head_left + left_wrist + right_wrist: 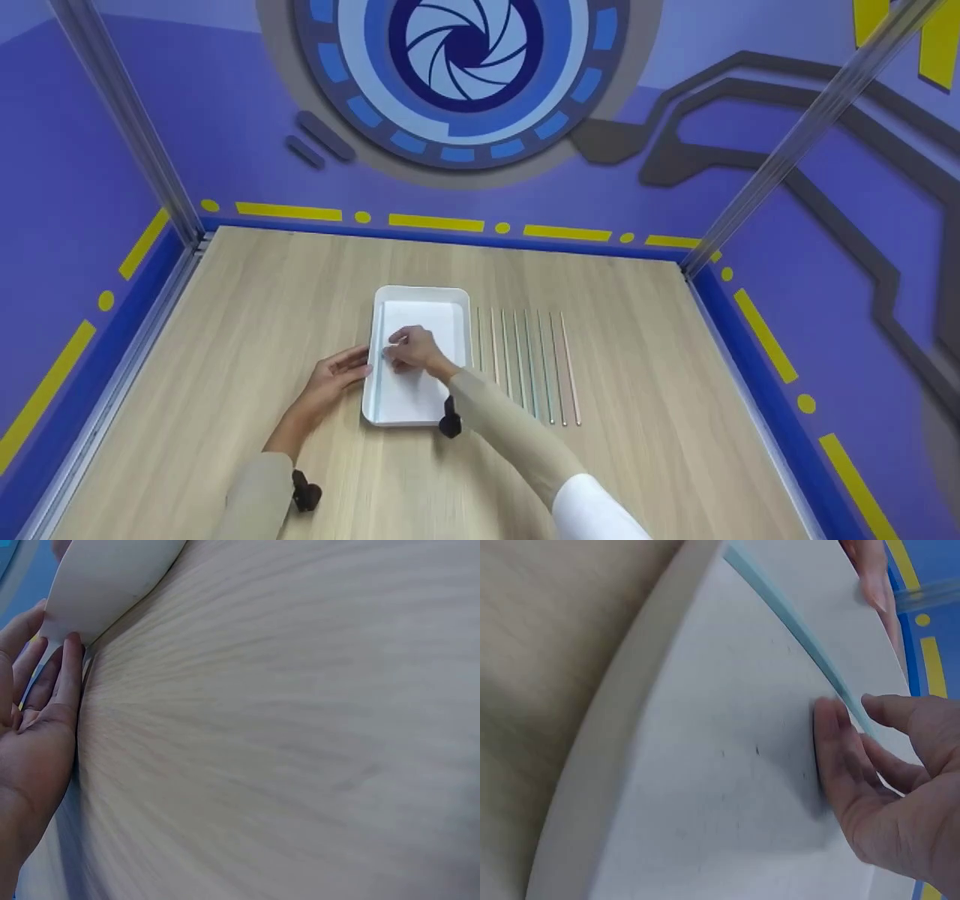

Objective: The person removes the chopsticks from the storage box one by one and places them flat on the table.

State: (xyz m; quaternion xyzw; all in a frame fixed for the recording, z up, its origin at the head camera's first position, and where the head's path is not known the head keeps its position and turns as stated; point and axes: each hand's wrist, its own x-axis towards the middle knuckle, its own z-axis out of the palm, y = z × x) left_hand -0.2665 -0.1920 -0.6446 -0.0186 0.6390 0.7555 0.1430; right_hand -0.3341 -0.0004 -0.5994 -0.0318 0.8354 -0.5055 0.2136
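A white rectangular tray (415, 416) rests on the wooden table. Inside, along its left wall, lies a thin light-blue stick (791, 622), much like a chopstick. My right hand (414, 349) reaches into the tray and pinches that stick, thumb on one side and fingertips on the other in the right wrist view. With fingers extended, my left hand (334, 382) touches the tray's outer left wall. The left wrist view has the left fingers (71, 667) against the white wall (112, 585).
Right of the tray, several thin pastel sticks (552, 375) lie side by side in a row, pink, green and blue. My right forearm (517, 442) passes over their near left ends. Purple panels (465, 187) and metal posts (810, 127) enclose the table.
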